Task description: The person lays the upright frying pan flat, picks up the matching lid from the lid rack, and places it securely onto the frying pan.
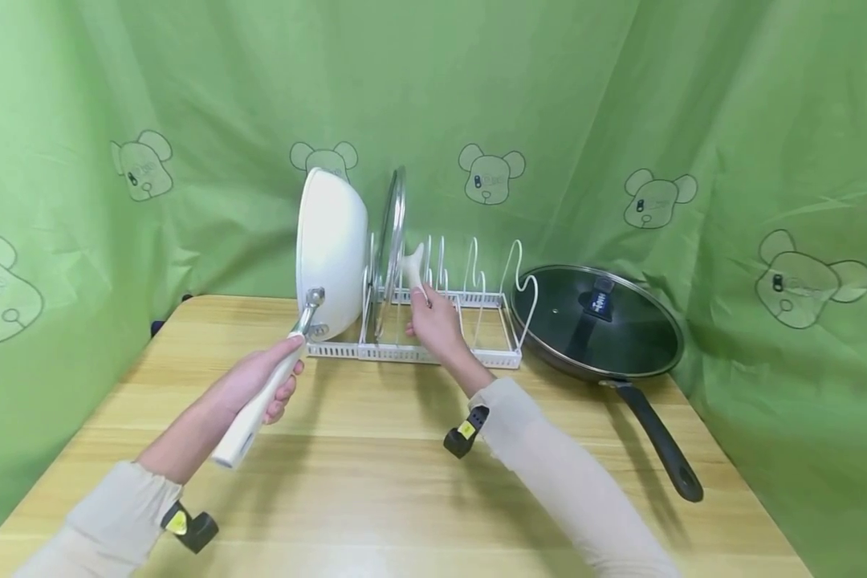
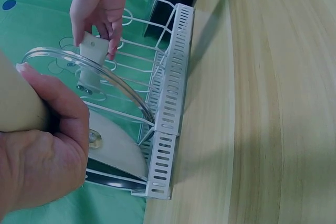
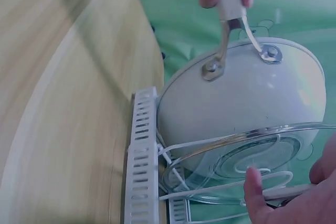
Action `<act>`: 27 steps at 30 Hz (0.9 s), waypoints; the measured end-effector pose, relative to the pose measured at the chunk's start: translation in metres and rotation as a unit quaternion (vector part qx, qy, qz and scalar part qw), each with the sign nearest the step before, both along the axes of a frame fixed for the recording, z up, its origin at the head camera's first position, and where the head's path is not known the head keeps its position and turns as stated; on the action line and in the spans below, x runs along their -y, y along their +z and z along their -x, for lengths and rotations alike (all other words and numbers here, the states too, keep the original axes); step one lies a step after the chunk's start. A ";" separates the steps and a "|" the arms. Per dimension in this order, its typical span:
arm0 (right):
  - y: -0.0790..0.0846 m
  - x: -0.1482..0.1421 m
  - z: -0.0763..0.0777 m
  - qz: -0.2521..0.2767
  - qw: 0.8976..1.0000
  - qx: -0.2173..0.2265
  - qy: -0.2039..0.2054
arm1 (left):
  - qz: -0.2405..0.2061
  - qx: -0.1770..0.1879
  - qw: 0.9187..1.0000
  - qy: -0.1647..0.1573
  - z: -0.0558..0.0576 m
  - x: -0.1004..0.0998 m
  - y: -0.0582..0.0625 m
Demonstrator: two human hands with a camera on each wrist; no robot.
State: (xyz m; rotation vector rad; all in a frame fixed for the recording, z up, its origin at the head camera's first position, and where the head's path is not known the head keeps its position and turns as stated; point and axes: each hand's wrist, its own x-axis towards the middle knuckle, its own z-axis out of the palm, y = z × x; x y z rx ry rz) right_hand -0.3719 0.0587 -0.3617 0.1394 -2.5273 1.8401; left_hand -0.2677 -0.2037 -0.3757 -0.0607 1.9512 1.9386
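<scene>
Gripping one white pan [image 1: 332, 249], left fingers [image 1: 283, 390] curl closed; right fingers [image 3: 254, 188] pinch one lid [image 1: 393, 245].

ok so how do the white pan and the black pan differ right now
The white pan stands on its side at the left end of the rack, while the black pan lies flat on the table. The left hand grips the white pan's white handle; no hand touches the black pan's black handle. Both have one long handle.
</scene>
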 end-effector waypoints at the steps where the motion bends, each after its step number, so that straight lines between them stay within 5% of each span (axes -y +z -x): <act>1: 0.000 0.000 0.001 0.004 1.000 0.013 0.004 | -0.001 0.001 1.000 0.002 0.000 -0.001 -0.001; 9: 0.004 0.001 0.018 0.066 0.991 0.112 0.013 | 0.002 0.004 1.000 -0.005 0.001 -0.002 -0.004; 15: 0.011 0.004 0.024 0.138 0.981 0.134 0.038 | 0.013 -0.003 1.000 -0.004 0.002 -0.001 0.004; 27: 0.012 0.001 0.030 0.033 0.990 0.124 0.052 | 0.003 0.004 1.000 -0.004 -0.001 0.000 0.003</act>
